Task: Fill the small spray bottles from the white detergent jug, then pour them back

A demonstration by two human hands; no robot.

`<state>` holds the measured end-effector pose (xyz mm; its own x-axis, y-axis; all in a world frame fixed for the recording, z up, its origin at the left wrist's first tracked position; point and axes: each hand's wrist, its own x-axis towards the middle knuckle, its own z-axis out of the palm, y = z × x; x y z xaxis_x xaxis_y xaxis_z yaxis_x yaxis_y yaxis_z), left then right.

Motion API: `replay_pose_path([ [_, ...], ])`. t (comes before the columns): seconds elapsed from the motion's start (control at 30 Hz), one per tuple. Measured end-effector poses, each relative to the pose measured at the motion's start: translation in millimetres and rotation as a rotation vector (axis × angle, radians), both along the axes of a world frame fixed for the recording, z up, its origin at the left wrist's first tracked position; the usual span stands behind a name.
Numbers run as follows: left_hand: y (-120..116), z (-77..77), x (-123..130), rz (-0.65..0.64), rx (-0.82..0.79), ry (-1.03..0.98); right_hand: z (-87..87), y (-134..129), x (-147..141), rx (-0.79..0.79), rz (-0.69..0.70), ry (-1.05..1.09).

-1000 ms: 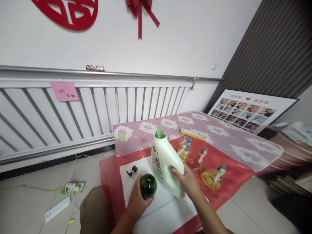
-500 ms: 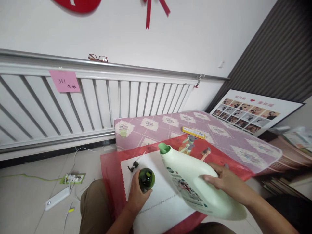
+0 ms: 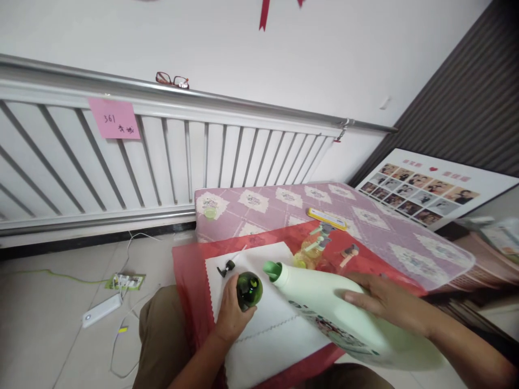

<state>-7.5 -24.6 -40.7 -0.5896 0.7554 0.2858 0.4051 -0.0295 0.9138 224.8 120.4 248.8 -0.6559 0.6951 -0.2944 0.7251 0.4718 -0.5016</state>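
My left hand (image 3: 234, 316) is wrapped round a dark green bottle (image 3: 250, 289), its top facing up toward me over a white sheet (image 3: 279, 346). In my right hand (image 3: 377, 300) is a large pale green jug (image 3: 320, 286), tipped far over. The jug's green spout (image 3: 273, 269) points left, close beside the bottle and apart from it. No liquid stream is visible. A black pump head (image 3: 227, 267) with a pale tube lies on the sheet, just beyond my left hand.
Under the sheet is a red cloth (image 3: 188, 286) on a table with a purple patterned cover (image 3: 267, 216). Clear yellowish bottles (image 3: 310, 256) with grey-and-green pumps stand behind the jug. A yellow-edged box (image 3: 326, 218) lies farther back. A white radiator (image 3: 174, 162) lines the wall.
The jug has tilted further toward horizontal, its spout coming lower and nearer the green bottle. My left hand still holds the bottle. The whole view has shifted slightly.
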Motion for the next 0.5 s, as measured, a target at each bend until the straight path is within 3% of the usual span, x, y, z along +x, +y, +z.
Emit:
replay_pose_path([
  [0.5,1,0.3,-4,-0.021,-0.024,0.001,6.9,6,-25,-0.019,0.109,-0.18],
])
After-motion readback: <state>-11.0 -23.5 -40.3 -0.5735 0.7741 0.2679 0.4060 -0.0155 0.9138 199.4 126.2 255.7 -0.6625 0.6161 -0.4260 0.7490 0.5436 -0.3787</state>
